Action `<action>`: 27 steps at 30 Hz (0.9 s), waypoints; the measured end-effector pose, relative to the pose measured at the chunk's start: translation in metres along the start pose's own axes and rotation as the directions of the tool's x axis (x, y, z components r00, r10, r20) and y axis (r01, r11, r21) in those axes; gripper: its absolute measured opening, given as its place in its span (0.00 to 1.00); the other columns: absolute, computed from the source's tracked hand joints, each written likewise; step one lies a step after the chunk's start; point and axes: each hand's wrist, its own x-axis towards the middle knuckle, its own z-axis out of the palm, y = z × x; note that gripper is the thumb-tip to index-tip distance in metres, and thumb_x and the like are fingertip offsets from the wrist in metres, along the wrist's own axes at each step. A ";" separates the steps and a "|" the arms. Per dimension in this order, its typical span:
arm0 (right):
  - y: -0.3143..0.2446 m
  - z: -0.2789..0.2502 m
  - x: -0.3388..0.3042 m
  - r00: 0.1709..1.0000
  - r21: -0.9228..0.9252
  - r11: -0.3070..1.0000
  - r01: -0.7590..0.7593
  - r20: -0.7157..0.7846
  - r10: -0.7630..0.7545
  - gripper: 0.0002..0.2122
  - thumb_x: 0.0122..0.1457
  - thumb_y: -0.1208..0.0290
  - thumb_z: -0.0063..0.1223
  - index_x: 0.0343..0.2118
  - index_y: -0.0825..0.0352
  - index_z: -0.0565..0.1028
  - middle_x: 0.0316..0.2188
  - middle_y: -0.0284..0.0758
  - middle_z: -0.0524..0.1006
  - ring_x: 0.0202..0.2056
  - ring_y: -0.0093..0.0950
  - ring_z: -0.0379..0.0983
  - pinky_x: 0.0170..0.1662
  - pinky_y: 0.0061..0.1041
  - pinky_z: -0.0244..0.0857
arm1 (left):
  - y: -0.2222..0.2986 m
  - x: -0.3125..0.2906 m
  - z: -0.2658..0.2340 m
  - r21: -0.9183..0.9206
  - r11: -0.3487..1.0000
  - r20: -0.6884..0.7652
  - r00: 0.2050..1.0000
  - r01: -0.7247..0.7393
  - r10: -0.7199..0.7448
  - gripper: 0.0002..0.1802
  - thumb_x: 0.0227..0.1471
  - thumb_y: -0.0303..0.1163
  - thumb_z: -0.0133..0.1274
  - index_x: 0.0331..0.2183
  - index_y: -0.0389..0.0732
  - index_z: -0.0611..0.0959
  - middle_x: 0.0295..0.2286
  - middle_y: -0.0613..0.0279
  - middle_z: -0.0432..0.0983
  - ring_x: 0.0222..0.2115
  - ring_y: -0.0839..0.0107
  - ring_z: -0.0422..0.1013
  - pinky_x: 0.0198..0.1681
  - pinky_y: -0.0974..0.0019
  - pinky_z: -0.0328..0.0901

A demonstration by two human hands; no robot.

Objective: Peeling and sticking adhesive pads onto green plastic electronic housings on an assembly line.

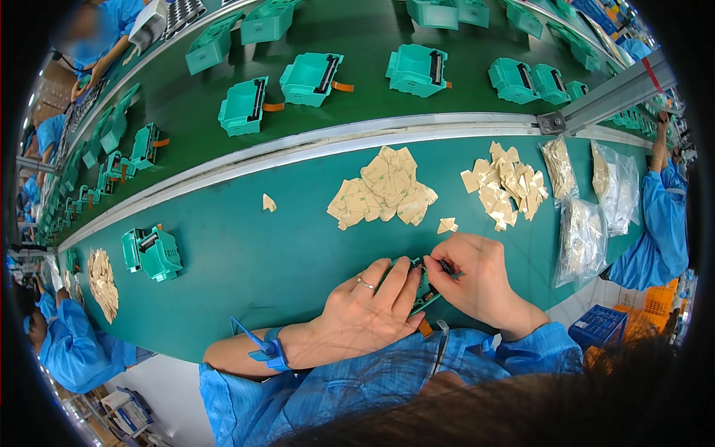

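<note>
At the near edge of the green bench, my left hand point(372, 302) is closed round a green plastic housing point(424, 298) and covers most of it. An orange ribbon cable point(425, 328) sticks out on the side toward me. My right hand point(477, 272) has thumb and fingers pinched together at the housing's right end; something small and dark shows between them, too hidden to name. A blue wrist strap point(272, 352) circles my left wrist. Beyond my hands lie a pile of cream adhesive pieces point(383, 186) and two loose cream pieces point(447, 225).
Another cream pile point(506, 182) lies at right beside clear bags point(581, 238). Two joined green housings point(153, 252) and a cream pile point(103, 283) are at left. Past a metal rail point(313, 143), a belt point(350, 97) carries several housings. Co-workers in blue sit at both sides.
</note>
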 end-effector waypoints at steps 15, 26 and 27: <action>0.025 -0.005 0.003 0.943 0.169 0.953 -0.250 0.266 0.200 0.04 0.49 0.76 0.55 0.24 0.70 0.72 0.17 0.39 0.74 0.19 0.36 0.72 0.22 0.28 0.63 | 0.003 0.009 -0.008 -0.018 0.999 0.127 0.991 0.041 -0.039 0.27 0.35 0.44 0.59 0.39 0.41 0.79 0.40 0.55 0.70 0.34 0.66 0.67 0.21 0.73 0.67; -0.014 -0.036 -0.001 0.969 0.588 0.778 -0.221 0.223 0.106 0.02 0.52 0.78 0.52 0.28 0.69 0.72 0.16 0.34 0.72 0.16 0.23 0.67 0.20 0.20 0.60 | -0.018 0.000 0.007 -0.213 0.952 -0.340 0.930 -0.222 0.141 0.32 0.36 0.46 0.66 0.40 0.42 0.71 0.42 0.47 0.67 0.38 0.56 0.69 0.32 0.61 0.67; -0.014 -0.035 -0.004 0.979 0.579 0.796 -0.177 0.189 0.080 0.03 0.52 0.78 0.52 0.30 0.69 0.72 0.15 0.34 0.71 0.16 0.23 0.67 0.20 0.21 0.60 | -0.019 0.000 0.008 -0.207 0.952 -0.329 0.932 -0.227 0.151 0.32 0.36 0.46 0.66 0.40 0.42 0.71 0.42 0.47 0.67 0.38 0.56 0.69 0.32 0.61 0.67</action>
